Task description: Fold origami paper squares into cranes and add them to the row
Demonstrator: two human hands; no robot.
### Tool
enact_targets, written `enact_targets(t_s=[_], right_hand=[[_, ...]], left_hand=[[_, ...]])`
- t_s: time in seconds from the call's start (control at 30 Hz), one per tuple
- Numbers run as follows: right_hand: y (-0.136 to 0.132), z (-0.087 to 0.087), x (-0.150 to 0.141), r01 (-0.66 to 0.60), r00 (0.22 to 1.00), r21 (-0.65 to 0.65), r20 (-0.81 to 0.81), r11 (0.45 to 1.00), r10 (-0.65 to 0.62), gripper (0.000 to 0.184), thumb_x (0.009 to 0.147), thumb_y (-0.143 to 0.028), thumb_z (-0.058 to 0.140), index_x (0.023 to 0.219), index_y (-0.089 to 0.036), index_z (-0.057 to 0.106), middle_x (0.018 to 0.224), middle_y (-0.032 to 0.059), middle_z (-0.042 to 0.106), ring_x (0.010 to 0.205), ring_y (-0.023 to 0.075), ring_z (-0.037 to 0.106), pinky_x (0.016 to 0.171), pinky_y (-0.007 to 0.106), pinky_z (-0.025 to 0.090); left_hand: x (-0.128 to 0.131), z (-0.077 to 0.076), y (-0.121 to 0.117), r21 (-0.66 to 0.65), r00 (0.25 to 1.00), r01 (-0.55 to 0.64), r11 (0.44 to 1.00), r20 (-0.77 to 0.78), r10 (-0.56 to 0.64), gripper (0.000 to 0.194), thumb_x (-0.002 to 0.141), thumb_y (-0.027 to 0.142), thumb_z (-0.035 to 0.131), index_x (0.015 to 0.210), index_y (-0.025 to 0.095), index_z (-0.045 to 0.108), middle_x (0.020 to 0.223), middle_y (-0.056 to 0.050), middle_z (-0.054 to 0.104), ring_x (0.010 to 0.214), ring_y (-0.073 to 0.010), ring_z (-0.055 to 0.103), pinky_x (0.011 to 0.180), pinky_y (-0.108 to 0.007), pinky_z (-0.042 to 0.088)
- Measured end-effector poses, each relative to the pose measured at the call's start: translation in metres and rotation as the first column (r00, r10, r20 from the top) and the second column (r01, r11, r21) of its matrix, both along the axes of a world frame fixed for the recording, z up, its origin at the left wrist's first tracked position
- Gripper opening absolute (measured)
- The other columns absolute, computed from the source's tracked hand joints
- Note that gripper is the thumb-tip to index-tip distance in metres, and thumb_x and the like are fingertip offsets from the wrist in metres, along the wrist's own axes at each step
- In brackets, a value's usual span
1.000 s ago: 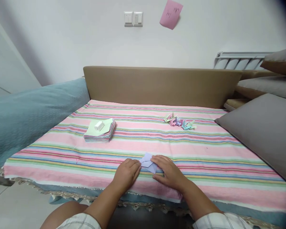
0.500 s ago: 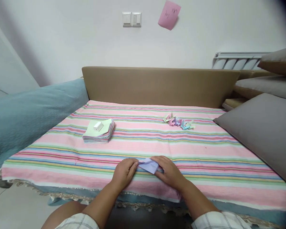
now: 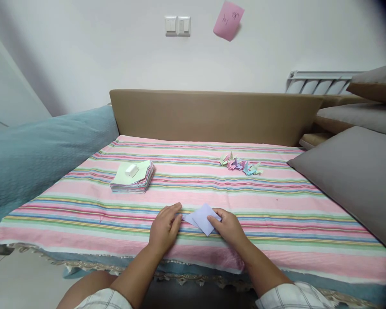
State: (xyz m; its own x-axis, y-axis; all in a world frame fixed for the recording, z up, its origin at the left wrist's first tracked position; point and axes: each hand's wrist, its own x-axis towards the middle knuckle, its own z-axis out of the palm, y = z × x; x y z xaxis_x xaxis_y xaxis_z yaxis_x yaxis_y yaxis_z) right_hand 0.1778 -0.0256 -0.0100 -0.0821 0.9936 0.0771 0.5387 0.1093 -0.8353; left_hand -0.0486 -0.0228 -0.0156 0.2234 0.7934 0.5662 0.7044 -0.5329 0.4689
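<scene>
Right hand (image 3: 230,226) pinches folded lilac paper (image 3: 204,218), left hand (image 3: 163,228) half-open, empty beside it, paper stack (image 3: 138,177) beyond it leftward, paper figures (image 3: 233,165) beyond it rightward.

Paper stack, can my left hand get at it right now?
Probably yes: your left hand looks open, and only striped cloth shows between it and the stack, though a white block sits on top.
</scene>
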Motion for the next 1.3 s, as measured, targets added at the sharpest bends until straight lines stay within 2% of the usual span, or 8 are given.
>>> enact_targets(t_s=[0.13,0.27,0.33,0.43,0.53,0.7,1.07,1.3], right_hand=[[0.004,-0.005,0.001,0.041,0.969,0.107,0.236,0.993,-0.066,0.028,0.079,-0.031,0.053,0.104,-0.024,0.063,0.095,0.0039,0.07,0.084,0.0226,0.063,0.072,0.033,0.047],[0.003,-0.009,0.0,0.06,0.921,0.293,0.353,0.954,-0.167,0.038,0.078,-0.03,0.056,0.114,-0.019,0.057,0.104,0.0088,0.065,0.093,0.0244,0.058,0.08,0.036,0.045],[0.0,-0.01,-0.001,-0.008,0.91,0.412,0.38,0.911,-0.164,0.034,0.081,-0.028,0.053,0.113,-0.017,0.057,0.108,0.0105,0.062,0.099,0.0248,0.054,0.086,0.038,0.042],[-0.005,-0.01,-0.003,-0.215,0.901,0.483,0.432,0.849,-0.017,0.026,0.087,-0.021,0.044,0.107,-0.021,0.061,0.108,0.0069,0.063,0.1,0.0219,0.052,0.089,0.038,0.037],[-0.008,-0.013,-0.005,-0.314,0.881,0.448,0.466,0.837,0.082,0.028,0.088,-0.017,0.041,0.106,-0.022,0.062,0.105,0.0053,0.065,0.096,0.0208,0.053,0.087,0.038,0.037],[-0.005,-0.016,-0.005,-0.27,0.885,0.377,0.461,0.886,0.074,0.03,0.085,-0.015,0.045,0.105,-0.025,0.065,0.101,0.0061,0.062,0.092,0.021,0.05,0.081,0.035,0.039],[-0.005,-0.012,-0.01,-0.277,0.818,0.284,0.572,0.918,0.07,0.046,0.079,-0.011,0.049,0.119,-0.033,0.057,0.105,0.0049,0.057,0.096,0.0215,0.047,0.081,0.035,0.036],[0.001,-0.012,-0.012,-0.233,0.833,0.22,0.548,0.947,0.077,0.046,0.082,-0.013,0.045,0.122,-0.033,0.055,0.104,0.0046,0.056,0.096,0.021,0.048,0.08,0.035,0.037]], left_hand=[[0.011,-0.004,-0.011,0.08,0.914,0.226,0.971,-0.363,-0.182,0.035,0.088,0.03,0.047,0.121,0.02,0.054,0.125,-0.008,0.058,0.119,-0.0235,0.05,0.103,-0.048,0.035],[0.023,-0.009,-0.018,0.003,0.807,0.277,0.961,-0.543,-0.231,0.06,0.082,0.051,0.052,0.132,0.02,0.043,0.138,-0.01,0.045,0.129,-0.0274,0.037,0.107,-0.05,0.026],[0.025,-0.011,-0.018,-0.02,0.787,0.268,0.963,-0.572,-0.231,0.064,0.081,0.055,0.05,0.134,0.021,0.04,0.138,-0.009,0.045,0.129,-0.0268,0.037,0.108,-0.049,0.024],[0.025,-0.012,-0.016,-0.039,0.779,0.256,0.966,-0.583,-0.231,0.065,0.082,0.058,0.046,0.135,0.021,0.038,0.138,-0.008,0.045,0.129,-0.0264,0.037,0.108,-0.048,0.022],[0.024,-0.013,-0.016,-0.051,0.774,0.256,0.965,-0.588,-0.236,0.066,0.083,0.058,0.043,0.137,0.021,0.035,0.14,-0.007,0.044,0.13,-0.0264,0.035,0.108,-0.049,0.021],[0.024,-0.014,-0.016,-0.041,0.777,0.25,0.967,-0.588,-0.225,0.063,0.083,0.058,0.045,0.136,0.024,0.037,0.138,-0.006,0.045,0.129,-0.0256,0.036,0.108,-0.049,0.021],[0.026,-0.013,-0.022,-0.006,0.805,0.182,0.983,-0.574,-0.153,0.058,0.079,0.056,0.052,0.13,0.028,0.045,0.136,-0.008,0.048,0.125,-0.0287,0.041,0.106,-0.052,0.021],[0.026,-0.016,-0.024,-0.001,0.805,0.169,0.986,-0.577,-0.139,0.055,0.08,0.055,0.052,0.129,0.03,0.046,0.136,-0.008,0.047,0.125,-0.0294,0.04,0.105,-0.053,0.022]])
